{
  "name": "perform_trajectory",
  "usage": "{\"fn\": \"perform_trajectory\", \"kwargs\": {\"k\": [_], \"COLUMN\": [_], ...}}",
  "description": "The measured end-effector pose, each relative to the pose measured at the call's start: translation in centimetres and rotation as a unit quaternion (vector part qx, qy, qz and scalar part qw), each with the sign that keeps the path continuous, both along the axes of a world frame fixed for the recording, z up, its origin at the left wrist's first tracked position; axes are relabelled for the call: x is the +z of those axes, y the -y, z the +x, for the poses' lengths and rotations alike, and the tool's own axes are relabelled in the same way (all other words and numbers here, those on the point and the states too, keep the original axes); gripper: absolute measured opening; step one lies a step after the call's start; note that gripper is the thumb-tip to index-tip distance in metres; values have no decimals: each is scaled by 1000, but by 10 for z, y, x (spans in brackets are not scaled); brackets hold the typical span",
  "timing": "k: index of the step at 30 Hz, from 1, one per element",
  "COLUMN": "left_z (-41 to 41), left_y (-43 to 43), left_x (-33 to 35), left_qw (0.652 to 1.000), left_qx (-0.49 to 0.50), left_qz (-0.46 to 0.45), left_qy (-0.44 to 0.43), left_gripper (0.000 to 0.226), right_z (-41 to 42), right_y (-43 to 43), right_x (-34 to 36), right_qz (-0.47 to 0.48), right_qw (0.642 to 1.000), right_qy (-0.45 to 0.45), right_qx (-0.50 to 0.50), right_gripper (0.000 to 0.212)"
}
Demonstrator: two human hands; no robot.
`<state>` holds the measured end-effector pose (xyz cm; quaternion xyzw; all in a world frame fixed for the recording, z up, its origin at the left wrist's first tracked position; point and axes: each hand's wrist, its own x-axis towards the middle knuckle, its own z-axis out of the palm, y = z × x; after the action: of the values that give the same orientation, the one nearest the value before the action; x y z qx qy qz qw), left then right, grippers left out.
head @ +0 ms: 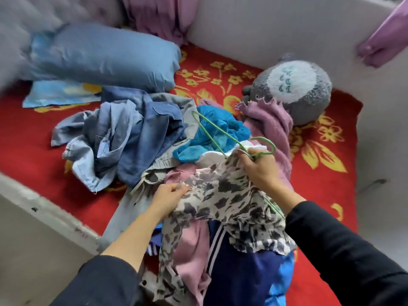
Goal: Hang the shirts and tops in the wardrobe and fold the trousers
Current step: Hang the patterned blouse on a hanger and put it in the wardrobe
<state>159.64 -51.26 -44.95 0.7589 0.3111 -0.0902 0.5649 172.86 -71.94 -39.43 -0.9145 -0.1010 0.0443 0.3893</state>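
Two hands: right hand point(258, 171) grips hanger point(212, 140) neck, left hand point(170, 193) pinches patterned top point(231, 195) edge.
Fabric: likely thin, limp, slippery; take at shoulders.

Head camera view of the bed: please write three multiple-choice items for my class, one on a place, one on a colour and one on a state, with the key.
1. Where does the grey plush toy lie?
A. at the bed's near edge
B. on the red blanket, near the far wall
C. on the floor

2. What colour is the wire hanger?
A. white
B. black
C. green

3. What is the person's right grip doing?
A. holding the hanger at its neck
B. lying flat and empty
C. lifting the toy

Key:
1 B: the toy sits on the blanket, close to the wall.
2 C: the wire is plainly green.
3 A: its fingers curl round the neck just below the hook.
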Motion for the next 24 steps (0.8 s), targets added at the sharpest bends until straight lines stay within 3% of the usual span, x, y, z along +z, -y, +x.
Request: {"fn": "perform_trajectory", "kwargs": {"k": [3, 5, 7, 10, 13, 17, 20, 24], "left_z": [21, 40, 64, 98, 120, 137, 142, 150], "left_y": [-20, -33, -48, -71, -88, -107, -118, -132], "left_x": [41, 77, 113, 164, 217, 280, 294, 275], "left_qw": [991, 983, 977, 956, 919, 877, 850, 876], "left_qx": [35, 74, 100, 106, 42, -64, -169, -244], "left_qz": [119, 126, 82, -84, -230, -325, -362, -307], "left_qy": [56, 109, 167, 259, 317, 349, 343, 281], "left_gripper": [47, 49, 39, 29, 30, 38, 46, 31], "right_z": [-1, -1, 2, 9, 19, 19, 8, -5], "right_y": [-9, -17, -24, -35, -45, -58, -64, -63], "right_x": [46, 72, 93, 122, 157, 210, 222, 191], "right_qz": [100, 144, 184, 200, 233, 318, 356, 303], "right_qw": [992, 983, 973, 964, 943, 900, 887, 907], "right_qy": [33, 57, 89, 121, 169, 205, 201, 144], "right_qx": [-63, -95, -110, -127, -167, -218, -217, -256], "right_gripper": [33, 34, 29, 30, 33, 39, 36, 28]}}
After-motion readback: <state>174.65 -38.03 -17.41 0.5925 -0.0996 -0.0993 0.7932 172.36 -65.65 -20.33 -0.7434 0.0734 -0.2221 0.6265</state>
